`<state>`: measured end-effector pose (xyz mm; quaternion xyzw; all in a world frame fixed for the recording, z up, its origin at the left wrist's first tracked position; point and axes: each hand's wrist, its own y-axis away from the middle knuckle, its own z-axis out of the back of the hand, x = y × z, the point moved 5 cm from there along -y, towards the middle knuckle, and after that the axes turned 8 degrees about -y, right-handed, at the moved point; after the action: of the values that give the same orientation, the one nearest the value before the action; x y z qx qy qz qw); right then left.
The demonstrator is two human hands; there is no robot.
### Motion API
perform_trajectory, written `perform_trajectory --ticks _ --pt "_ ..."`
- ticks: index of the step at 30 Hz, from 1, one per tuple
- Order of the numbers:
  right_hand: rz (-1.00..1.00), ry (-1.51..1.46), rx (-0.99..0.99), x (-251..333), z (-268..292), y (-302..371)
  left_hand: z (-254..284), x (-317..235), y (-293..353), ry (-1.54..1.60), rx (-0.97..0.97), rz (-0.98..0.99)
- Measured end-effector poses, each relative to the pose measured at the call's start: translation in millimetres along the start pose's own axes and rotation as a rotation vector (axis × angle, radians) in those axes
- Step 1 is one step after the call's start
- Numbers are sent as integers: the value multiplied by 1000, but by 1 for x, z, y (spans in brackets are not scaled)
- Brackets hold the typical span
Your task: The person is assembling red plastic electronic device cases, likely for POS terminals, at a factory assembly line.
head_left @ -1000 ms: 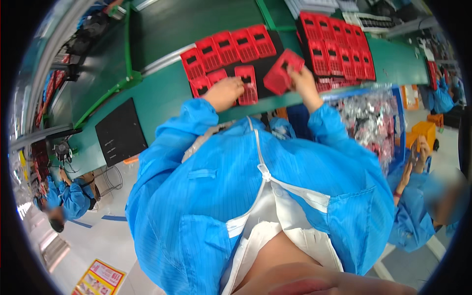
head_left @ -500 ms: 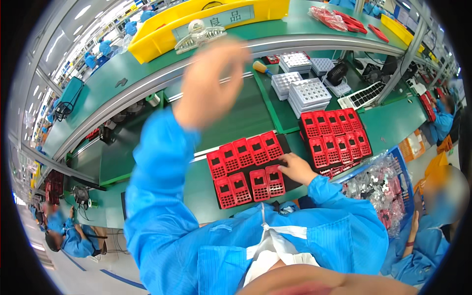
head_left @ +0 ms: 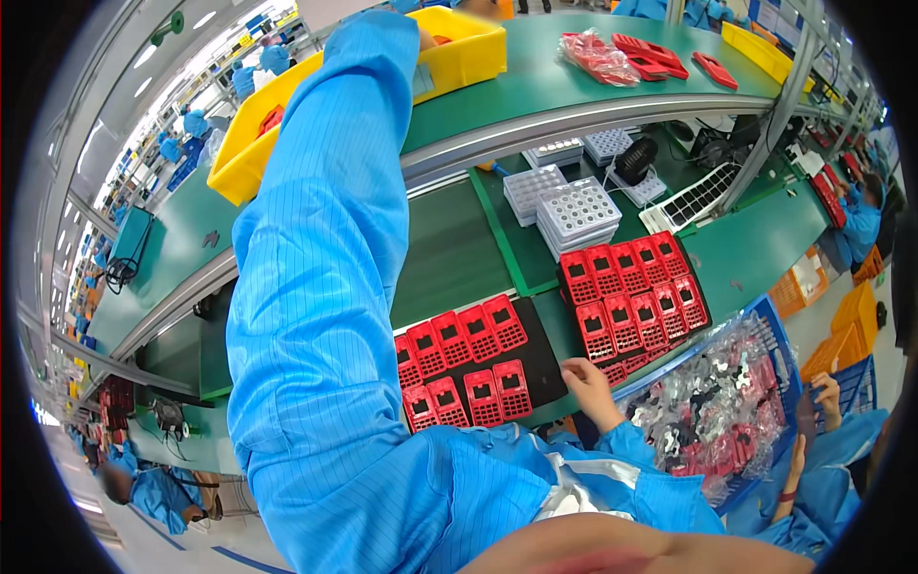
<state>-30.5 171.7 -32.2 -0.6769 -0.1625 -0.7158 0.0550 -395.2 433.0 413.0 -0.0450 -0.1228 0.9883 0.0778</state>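
Note:
My left arm stretches up and away across the bench to a long yellow bin [head_left: 469, 59]. Only a sliver of my left hand [head_left: 426, 40] shows at the bin, beyond the sleeve; its fingers are hidden. Red pieces [head_left: 273, 120] lie inside the bin. My right hand [head_left: 591, 390], fingers loosely stretched and empty, is at the right edge of a black tray [head_left: 540, 359]. On this tray sit two rows of red plastic keypad housings [head_left: 483, 330], with a gap in the near row. My sleeve covers the tray's left end.
Another black tray of red housings [head_left: 636, 287] lies to the right, atop more housings. Beyond stand stacked white trays [head_left: 579, 212] and a black fan [head_left: 635, 161]. A blue crate [head_left: 784, 383] holds bagged parts. A metal rail [head_left: 535, 115] edges the raised shelf. A co-worker's hands [head_left: 827, 397] are at right.
My left arm has reached farther, from above the rail to the yellow bin. My right hand remains by the tray's edge. The whole view has shifted slightly.

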Motion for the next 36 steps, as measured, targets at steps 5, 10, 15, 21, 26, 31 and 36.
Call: perform_trajectory --ticks 5,10,15,21,26,31,36 --pt "-7 -60 -51 -5 14 -6 -9 27 -28 -97 75 65" --pt "-50 -208 -43 10 -5 -11 11 72 -23 -106 -34 40" --pt "-17 -196 -20 40 -9 -12 105 0 37 583 -640 -88" --pt "384 -430 388 192 -48 4 56 -130 184 1020 -342 113" --pt "346 -702 632 250 -85 51 -34 -158 263 1212 -170 -47" --pt "179 -762 688 236 -114 81 -58 -172 317 1844 -307 -55" --pt "208 -770 612 232 -128 108 -74 -175 345 1879 -375 559"
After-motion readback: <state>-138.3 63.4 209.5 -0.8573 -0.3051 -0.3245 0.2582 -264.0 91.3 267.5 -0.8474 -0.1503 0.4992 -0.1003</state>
